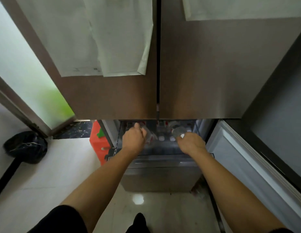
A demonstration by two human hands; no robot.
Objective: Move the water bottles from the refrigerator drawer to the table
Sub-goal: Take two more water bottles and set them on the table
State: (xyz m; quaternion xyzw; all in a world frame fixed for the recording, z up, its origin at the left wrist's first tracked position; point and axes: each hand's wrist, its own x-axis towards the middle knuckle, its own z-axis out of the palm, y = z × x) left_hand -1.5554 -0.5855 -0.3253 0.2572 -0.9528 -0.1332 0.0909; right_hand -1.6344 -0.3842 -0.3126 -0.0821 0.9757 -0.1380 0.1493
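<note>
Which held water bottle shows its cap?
The water bottle in the right hand: its white cap is visible. The bottle in the left hand shows no cap.

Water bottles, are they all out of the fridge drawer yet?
Not yet. The drawer is pulled open. The left hand grips the left bottle and the right hand grips the right bottle, both over the drawer. More white caps show between them, so more bottles remain. No table is in view.

Open drawer (161,158) below fridge doors (112,95); bottles (178,132) inside drawer; bin (25,147) on floor (62,174), well left of drawer.
</note>
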